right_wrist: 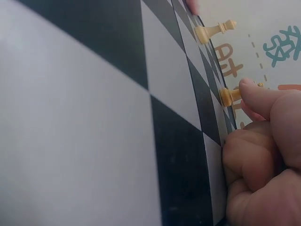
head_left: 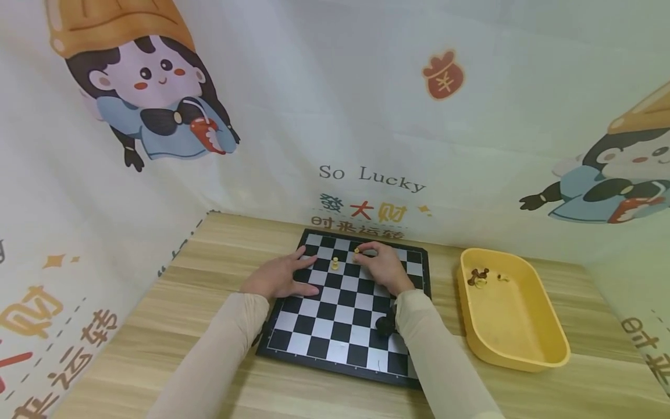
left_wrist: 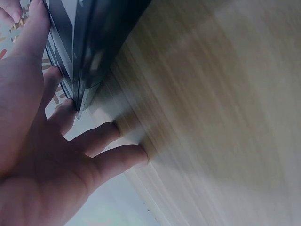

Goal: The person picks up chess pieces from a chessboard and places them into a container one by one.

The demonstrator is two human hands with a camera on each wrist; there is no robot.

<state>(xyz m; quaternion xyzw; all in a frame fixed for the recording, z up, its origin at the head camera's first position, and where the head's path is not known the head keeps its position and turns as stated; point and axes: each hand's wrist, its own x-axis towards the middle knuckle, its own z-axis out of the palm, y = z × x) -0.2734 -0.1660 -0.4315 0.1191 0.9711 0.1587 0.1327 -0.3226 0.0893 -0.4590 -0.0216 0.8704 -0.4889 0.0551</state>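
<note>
My right hand [head_left: 384, 267] is over the far part of a black-and-white chessboard [head_left: 340, 314]. Its thumb and a finger pinch a pale chess piece [right_wrist: 227, 97], whose base shows close to the squares while the fingers hide its middle. A second pale chess piece [head_left: 335, 264], with a flared top, stands upright to the left. The left hand [head_left: 280, 276] is spread at the board's left edge, thumb and forefinger reaching over the squares. In the left wrist view, other fingers [left_wrist: 123, 159] of that hand extend past the board's dark side onto the wooden table.
A yellow tray [head_left: 515, 361] stands right of the board, with several small brown and pale pieces [head_left: 478, 277] near its far left corner. Behind the board hangs a printed white cloth [head_left: 293, 116]. A dark rounded object [head_left: 385, 326] shows beside the right cuff. Wooden tabletop [head_left: 293, 390] surrounds the board.
</note>
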